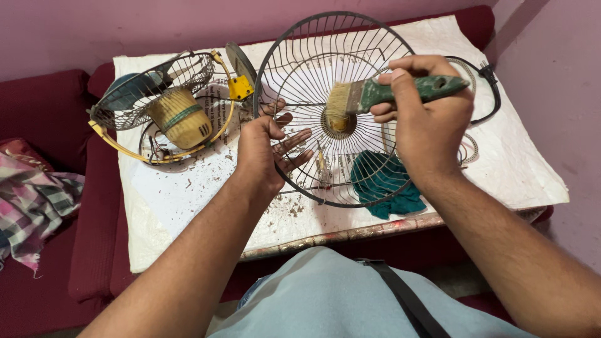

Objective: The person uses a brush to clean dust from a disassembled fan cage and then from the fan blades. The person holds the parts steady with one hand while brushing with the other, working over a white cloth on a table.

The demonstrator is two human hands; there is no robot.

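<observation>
- The worktop (188,206) is covered with white paper; its near edge is partly hidden behind the person's lap, and its far right corner runs out of view.
- The round wire fan guard (332,106) stands tilted on edge toward the worktop's right half. The left hand (263,150) grips its left rim, fingers (294,141) poking through the wires, partly screened by them.
- The fan body (178,116), yellowish motor inside a second cage, lies on its side near the far left corner; its base is hard to make out.
- The right hand (426,119) is closed around the green handle of a paintbrush (375,94), bristles touching the guard's centre hub.
- A teal cloth (382,181) lies behind the guard's lower wires near the front edge.
- A black cord (488,81) curls by the right edge, half hidden by the right hand.
- Dirt crumbs (288,206) are scattered beneath the guard.
</observation>
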